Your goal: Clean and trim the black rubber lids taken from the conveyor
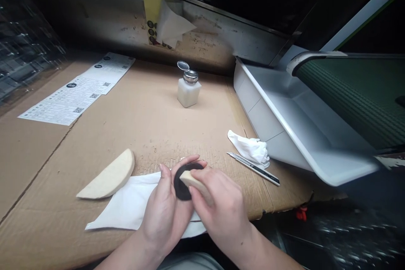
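My left hand point(166, 206) cups a black round disc point(181, 188) in its palm, fingers curled behind it and thumb standing up at the side. Pinched in my right hand point(223, 202) is a cream felt-like wedge point(196, 184), its tip against the face of the disc. A white cloth point(133, 202) lies flat under and left of my hands. Partly over its left edge rests a thick cream half-round pad point(109, 177), apparently of the same material as the wedge.
A square pump bottle point(189, 93) with its lid flipped up stands mid-table on cardboard point(139, 122). To the right lie a utility knife point(255, 168) and a crumpled white cloth point(249, 147), beside a grey-white bin point(275, 135) and green conveyor belt point(357, 97). Printed label sheets point(79, 90) lie left.
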`<state>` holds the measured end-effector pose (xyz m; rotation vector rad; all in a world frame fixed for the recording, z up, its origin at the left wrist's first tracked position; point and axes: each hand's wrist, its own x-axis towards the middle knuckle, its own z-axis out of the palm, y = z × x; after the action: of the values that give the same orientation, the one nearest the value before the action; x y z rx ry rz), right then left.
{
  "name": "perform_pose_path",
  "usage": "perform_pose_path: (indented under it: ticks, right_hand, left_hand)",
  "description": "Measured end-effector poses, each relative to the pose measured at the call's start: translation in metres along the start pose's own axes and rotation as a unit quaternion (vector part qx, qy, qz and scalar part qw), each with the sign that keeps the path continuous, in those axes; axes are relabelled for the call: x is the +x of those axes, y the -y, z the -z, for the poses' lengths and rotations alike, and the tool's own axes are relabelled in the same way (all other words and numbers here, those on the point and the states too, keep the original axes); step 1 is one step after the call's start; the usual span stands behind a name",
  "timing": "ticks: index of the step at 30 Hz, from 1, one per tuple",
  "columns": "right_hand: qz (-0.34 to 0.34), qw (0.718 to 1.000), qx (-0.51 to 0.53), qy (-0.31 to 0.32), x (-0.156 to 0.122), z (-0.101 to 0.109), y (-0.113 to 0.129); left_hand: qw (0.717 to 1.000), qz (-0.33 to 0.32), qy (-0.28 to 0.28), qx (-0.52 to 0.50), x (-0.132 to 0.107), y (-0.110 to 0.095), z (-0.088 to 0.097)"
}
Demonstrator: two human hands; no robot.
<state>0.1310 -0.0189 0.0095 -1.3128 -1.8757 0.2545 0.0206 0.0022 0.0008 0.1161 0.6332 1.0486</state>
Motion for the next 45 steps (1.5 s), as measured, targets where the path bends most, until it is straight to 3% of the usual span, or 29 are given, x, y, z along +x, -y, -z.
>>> perform_pose_path:
  ticks: [6,12,17,21,27,30,34,40,42,45]
  right_hand:
    - [0.021,0.999,0.008,0.044,-0.001,0.000,0.004]
    - [0.035,0.999,-0.012,0.024,0.005,-0.002,0.000]
    - [0.075,0.990,-0.032,0.117,0.008,0.024,-0.006]
    - [0.033,0.996,-0.083,0.010,0.015,0.043,-0.010]
    - [0.174,0.978,-0.112,0.032,0.009,0.005,0.005]
    - [0.171,0.976,-0.131,0.016,0.017,-0.011,0.003]
    - [0.135,0.983,-0.126,-0.003,0.022,-0.014,0.003]
    - [0.211,0.968,-0.091,0.102,0.001,0.015,0.003]
    - [0.178,0.973,-0.080,0.120,-0.002,0.033,-0.007]
    - [0.096,0.991,-0.072,0.055,0.000,0.054,-0.024]
  left_hand:
    - [1.000,-0.003,-0.010,0.021,-0.001,0.000,-0.003]
    - [1.000,-0.005,-0.002,0.000,0.000,0.000,-0.001]
    - [1.000,-0.002,-0.006,0.000,0.000,-0.001,-0.002]
    - [1.000,-0.003,-0.001,-0.008,0.000,-0.002,-0.003]
    - [1.000,0.017,-0.003,-0.013,-0.003,-0.003,-0.004]
    - [1.000,0.012,0.001,-0.023,-0.004,-0.002,-0.002]
    - [0.999,0.010,0.016,-0.040,-0.005,-0.001,-0.001]
    - [0.999,0.022,-0.023,-0.015,-0.005,-0.004,-0.006]
    - [0.999,0.017,-0.026,-0.016,-0.004,-0.004,-0.006]
    - [1.000,0.009,-0.012,-0.016,-0.002,-0.003,-0.006]
